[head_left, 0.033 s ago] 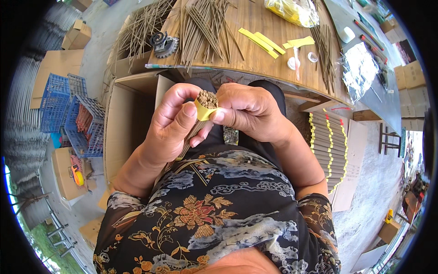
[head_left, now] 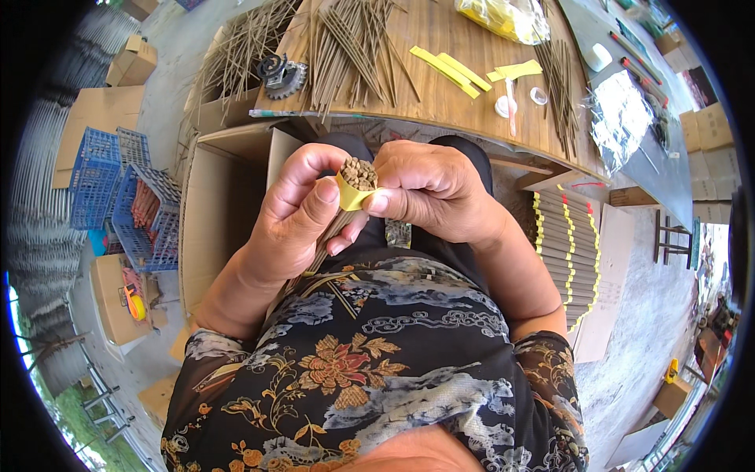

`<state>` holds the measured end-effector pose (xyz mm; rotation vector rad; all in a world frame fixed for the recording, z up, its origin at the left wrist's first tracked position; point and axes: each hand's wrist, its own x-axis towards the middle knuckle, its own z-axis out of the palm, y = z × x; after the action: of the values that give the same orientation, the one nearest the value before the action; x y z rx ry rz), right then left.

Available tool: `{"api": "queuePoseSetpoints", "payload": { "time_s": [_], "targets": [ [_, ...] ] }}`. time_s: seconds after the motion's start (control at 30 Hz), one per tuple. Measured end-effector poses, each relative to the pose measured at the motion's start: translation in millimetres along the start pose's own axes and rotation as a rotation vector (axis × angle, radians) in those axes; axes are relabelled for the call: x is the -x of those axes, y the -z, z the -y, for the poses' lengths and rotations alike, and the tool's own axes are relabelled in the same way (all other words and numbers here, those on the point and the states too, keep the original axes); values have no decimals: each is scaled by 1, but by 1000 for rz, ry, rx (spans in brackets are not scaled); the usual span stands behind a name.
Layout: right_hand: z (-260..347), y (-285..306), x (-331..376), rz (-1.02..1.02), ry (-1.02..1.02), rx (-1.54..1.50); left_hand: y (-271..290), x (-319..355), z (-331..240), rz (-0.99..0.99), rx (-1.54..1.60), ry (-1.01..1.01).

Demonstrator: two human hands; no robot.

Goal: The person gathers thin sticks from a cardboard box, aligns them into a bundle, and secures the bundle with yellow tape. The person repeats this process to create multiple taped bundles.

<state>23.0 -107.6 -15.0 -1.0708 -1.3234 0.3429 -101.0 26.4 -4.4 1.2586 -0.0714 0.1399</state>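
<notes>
Both hands are up in front of my chest, meeting over my lap. Between them is a tight bundle of thin brown incense-like sticks (head_left: 358, 175), its cut ends facing up toward the camera, bound near the top by a yellow paper band (head_left: 348, 197).

Left hand (head_left: 295, 216): clenched around the bundle from the left, thumb pressed flat on the yellow band, fingers curled behind. The bundle's long axis runs from the visible end face down and to the left, through the left palm toward my left forearm; the lower length shows as a brown shaft under the thumb, the rest hidden by the hand.

Right hand (head_left: 436, 189): grasping too, thumb and forefinger tips pinching the band at the bundle's right edge. Both hands touch the thing, so neither is nearer; the left carries the weight, the right works the band.

The bundle sits well below and nearer to me than the wooden counter (head_left: 440, 86), apart from it. On the counter are loose brown sticks fanned in a heap (head_left: 354, 47), flat yellow paper strips (head_left: 444, 69), and a crumpled yellow plastic bag (head_left: 511, 17). To my right is a stack of finished stick bundles with yellow bands (head_left: 562, 252). To my left are an open cardboard box (head_left: 212, 220) and blue plastic crates (head_left: 118, 189).

Against the earlier frame: no difference I can make out. Same grip, same bundle tilt, same thumb placement, and the counter items are unmoved.
</notes>
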Motion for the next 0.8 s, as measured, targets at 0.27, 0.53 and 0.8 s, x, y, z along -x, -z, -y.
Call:
{"api": "queuePoseSetpoints", "payload": {
  "time_s": [0.27, 0.53, 0.8],
  "targets": [
    [-3, 7, 5, -4, 9, 39, -1, -3, 1, 145, 193, 65],
    [1, 9, 3, -136, 50, 73, -6, -6, -1, 169, 230, 140],
    [13, 12, 6, -115, 116, 178, -15, -9, -23, 174, -330, 39]
  ]
}}
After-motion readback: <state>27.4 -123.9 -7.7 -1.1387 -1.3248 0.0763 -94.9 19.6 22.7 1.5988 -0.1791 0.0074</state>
